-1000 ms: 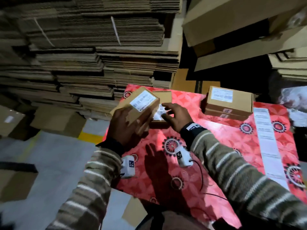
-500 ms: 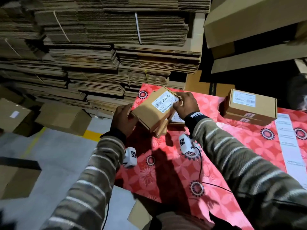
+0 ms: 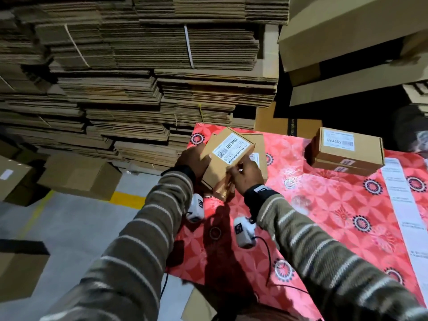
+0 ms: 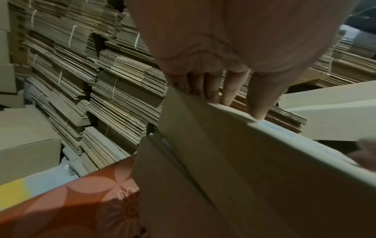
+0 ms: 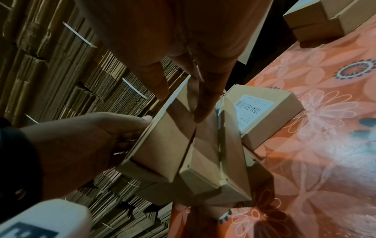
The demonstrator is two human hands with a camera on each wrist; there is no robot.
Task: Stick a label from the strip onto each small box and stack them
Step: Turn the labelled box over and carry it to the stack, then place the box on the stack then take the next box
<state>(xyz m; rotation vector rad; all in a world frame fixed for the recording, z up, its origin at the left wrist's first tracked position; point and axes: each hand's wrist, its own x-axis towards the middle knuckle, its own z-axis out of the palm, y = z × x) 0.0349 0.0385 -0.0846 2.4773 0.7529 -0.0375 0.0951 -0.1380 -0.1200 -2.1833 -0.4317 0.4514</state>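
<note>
The labelled small box [image 3: 228, 158] is held tilted above the table [image 3: 324, 228] edge, a flap hanging open beneath it. It is gripped by the left hand [image 3: 193, 159] on its left side and by the right hand [image 3: 243, 173] at its near corner — both grips closed on it. Another labelled box [image 5: 262, 111] lies just behind; 2 stacked boxes [image 3: 346, 150] sit well apart. The loose flap could catch or spring open, so the box might be stacked crooked.
</note>
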